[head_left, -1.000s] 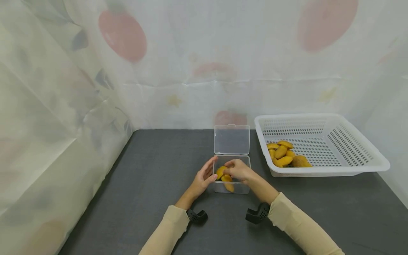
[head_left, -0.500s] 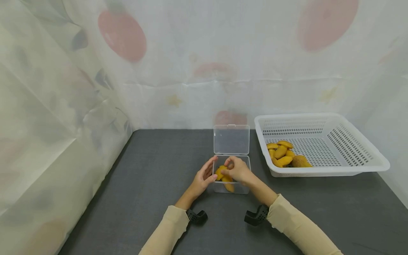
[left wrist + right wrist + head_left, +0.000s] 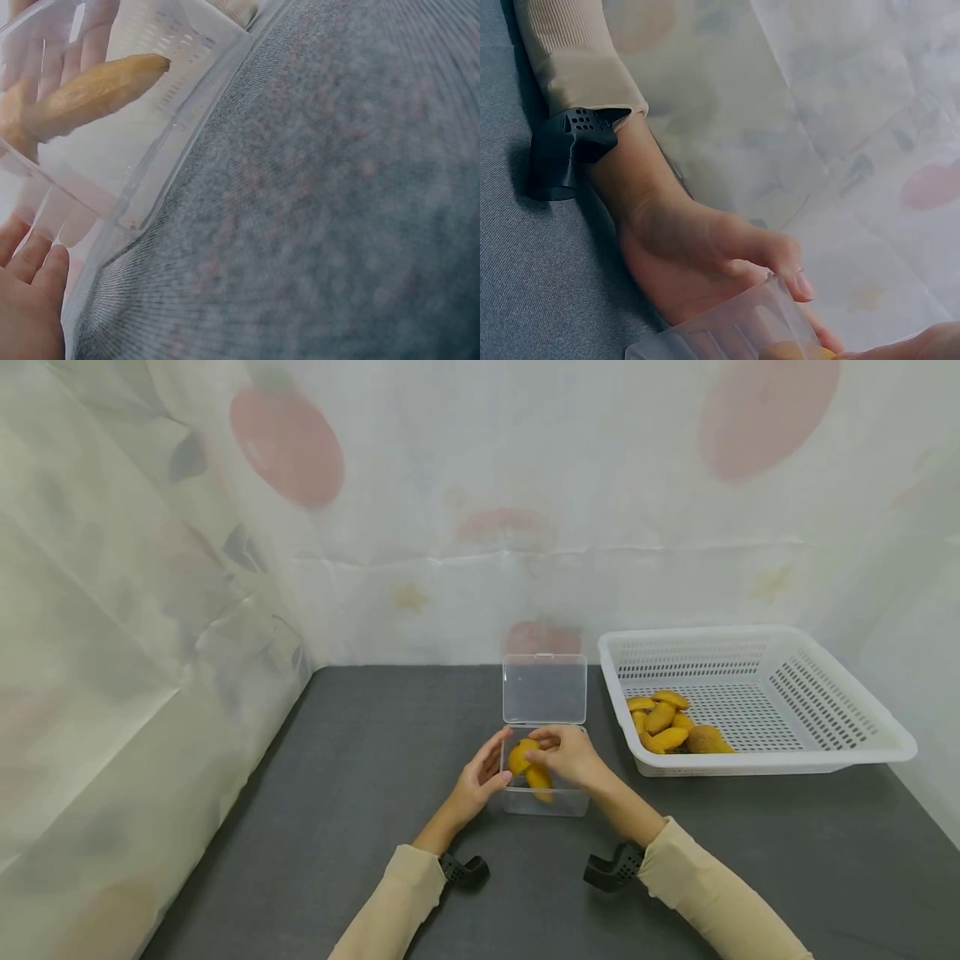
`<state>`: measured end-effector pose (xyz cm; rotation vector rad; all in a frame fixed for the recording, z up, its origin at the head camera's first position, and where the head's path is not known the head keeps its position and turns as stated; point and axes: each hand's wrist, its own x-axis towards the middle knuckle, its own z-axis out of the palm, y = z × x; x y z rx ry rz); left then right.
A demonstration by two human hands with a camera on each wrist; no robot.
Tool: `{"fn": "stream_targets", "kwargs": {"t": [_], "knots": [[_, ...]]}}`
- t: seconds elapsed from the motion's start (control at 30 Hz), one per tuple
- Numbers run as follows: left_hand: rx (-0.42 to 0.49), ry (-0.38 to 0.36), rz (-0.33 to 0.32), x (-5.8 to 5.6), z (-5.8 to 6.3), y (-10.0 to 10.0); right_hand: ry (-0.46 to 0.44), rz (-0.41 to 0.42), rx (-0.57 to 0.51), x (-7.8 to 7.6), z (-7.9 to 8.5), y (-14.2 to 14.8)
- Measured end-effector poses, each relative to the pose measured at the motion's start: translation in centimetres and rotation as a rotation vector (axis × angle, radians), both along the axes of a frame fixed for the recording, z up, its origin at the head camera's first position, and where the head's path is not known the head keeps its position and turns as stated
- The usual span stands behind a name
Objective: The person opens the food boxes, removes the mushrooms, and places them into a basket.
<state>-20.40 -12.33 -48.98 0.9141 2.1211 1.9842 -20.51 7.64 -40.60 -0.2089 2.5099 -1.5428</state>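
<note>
A yellow mushroom (image 3: 522, 757) hangs in the clear plastic box (image 3: 545, 805), its cap towards the left and its stem slanting down to the front. The thumb and fingers of my right hand (image 3: 566, 756) pinch it from the right. Through the box wall in the left wrist view, the mushroom's tapering stem (image 3: 105, 90) shows above the bottom. My left hand (image 3: 472, 781) lies along the box's left side, fingers extended, with the thumb at the front left corner. In the right wrist view the left hand (image 3: 682, 255) is beside the box wall.
The box's hinged lid (image 3: 545, 689) stands raised behind it. A white slotted basket (image 3: 757, 764) is at the back right, with several yellow mushrooms (image 3: 663, 718) heaped at its left end. Printed cloth (image 3: 420, 602) hangs behind the dark table (image 3: 360, 752).
My right hand has lifted slightly and shifted a little right, raising the mushroom and tilting its cap upward in the box. The left hand and the box stay where they were.
</note>
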Motion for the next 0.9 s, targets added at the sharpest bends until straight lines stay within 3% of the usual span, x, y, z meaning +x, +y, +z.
{"fn": "stream_targets", "kwargs": {"t": [0.9], "knots": [[-0.048, -0.001, 0.034, 0.0, 0.2, 0.0, 0.015, -0.012, -0.112, 0.6, 2.8, 2.4]]}}
